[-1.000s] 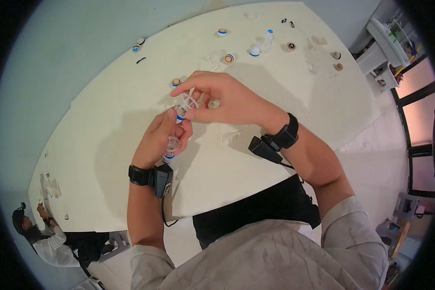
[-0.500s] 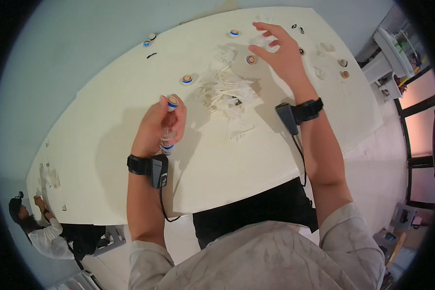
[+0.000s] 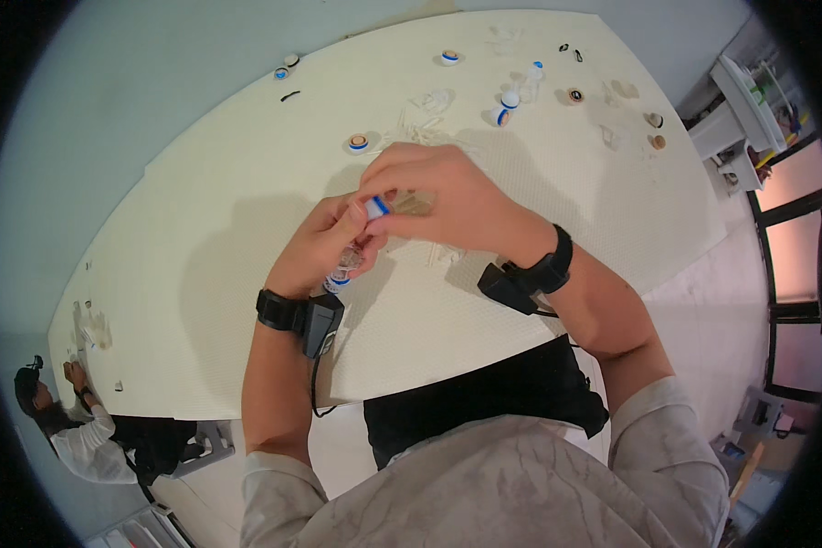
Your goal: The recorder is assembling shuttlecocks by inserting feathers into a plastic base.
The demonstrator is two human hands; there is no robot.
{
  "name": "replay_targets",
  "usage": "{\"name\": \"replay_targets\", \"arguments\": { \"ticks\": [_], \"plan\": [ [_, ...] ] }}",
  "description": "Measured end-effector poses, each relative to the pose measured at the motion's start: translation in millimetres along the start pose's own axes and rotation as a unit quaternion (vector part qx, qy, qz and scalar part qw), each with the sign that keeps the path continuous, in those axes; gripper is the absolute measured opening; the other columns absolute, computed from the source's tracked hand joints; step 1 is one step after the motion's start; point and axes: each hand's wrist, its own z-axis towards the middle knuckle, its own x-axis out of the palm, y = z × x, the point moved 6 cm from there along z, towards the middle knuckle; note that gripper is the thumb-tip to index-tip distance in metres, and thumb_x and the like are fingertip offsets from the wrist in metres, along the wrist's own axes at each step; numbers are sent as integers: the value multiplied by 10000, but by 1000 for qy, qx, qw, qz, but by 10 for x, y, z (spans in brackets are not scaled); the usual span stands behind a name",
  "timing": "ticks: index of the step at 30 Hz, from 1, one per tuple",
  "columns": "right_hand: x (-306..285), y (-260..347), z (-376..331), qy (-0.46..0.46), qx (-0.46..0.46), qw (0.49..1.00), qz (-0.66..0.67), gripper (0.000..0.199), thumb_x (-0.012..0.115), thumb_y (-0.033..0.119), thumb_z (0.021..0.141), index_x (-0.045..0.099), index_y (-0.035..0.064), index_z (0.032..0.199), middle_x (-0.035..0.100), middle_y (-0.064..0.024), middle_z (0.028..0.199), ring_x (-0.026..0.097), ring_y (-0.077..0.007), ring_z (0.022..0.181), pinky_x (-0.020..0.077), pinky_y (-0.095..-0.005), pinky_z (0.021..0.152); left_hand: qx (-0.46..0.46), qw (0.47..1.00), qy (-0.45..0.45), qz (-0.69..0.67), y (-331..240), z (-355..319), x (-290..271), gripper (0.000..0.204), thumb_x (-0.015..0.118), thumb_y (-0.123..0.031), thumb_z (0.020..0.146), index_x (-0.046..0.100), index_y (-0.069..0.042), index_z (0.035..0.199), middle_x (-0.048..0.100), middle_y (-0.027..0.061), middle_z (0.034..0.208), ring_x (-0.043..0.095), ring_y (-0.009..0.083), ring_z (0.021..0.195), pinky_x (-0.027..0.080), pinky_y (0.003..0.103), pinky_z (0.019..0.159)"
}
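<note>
Holding a clear vial (image 3: 342, 269) upright over the surface (image 3: 201, 274), left hand (image 3: 324, 242) closed round it; right hand (image 3: 447, 196) pinches its blue-white cap (image 3: 376, 207); a tilted cap could cross-thread or drop

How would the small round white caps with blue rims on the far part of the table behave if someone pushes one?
A cap looks small and thin, so it is probably light and would slide easily on the table. One lying on its side may roll. They seem rigid plastic, so hardly fragile.
</note>
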Motion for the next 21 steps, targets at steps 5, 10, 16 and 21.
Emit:
{"name": "replay_targets", "arguments": {
  "ticks": [5, 10, 16, 21],
  "plan": [
    [-658, -271, -10, -162, 193, 963, -99, 240, 824, 211, 788, 741, 74, 968, 686, -63, 919, 619, -263, 851, 524, -345, 760, 1, 999, 39, -3, 31, 34, -28, 681, 385, -652, 1026, 591, -5, 973, 508, 14, 605, 405, 72, 467, 299, 223, 426],
    [-825, -341, -97, -229, 85, 905, -349, 255, 813, 244, 800, 731, 81, 978, 681, -64, 992, 632, -258, 955, 536, -373, 782, -10, 999, 35, -16, -4, 69, 28, 700, 312, -660, 1038, 573, -11, 1024, 508, 15, 628, 394, 70, 456, 297, 220, 417],
    [189, 150, -44, -41, 52, 996, -65, 287, 830, 248, 778, 700, 84, 975, 662, -60, 1033, 626, -269, 933, 528, -378, 792, -8, 994, -25, -109, 111, 76, -25, 750, 218, -689, 1034, 518, -39, 1257, 629, 52, 831, 561, 95, 604, 435, 215, 513],
    [307, 180, -114, -9, 111, 992, -64, 225, 842, 195, 755, 702, 99, 902, 649, -31, 946, 624, -247, 878, 517, -363, 773, -5, 997, 7, -82, 49, 44, -39, 853, 184, -747, 1001, 465, -46, 1399, 684, 102, 1032, 686, 154, 907, 557, 254, 714]
  ]
}}
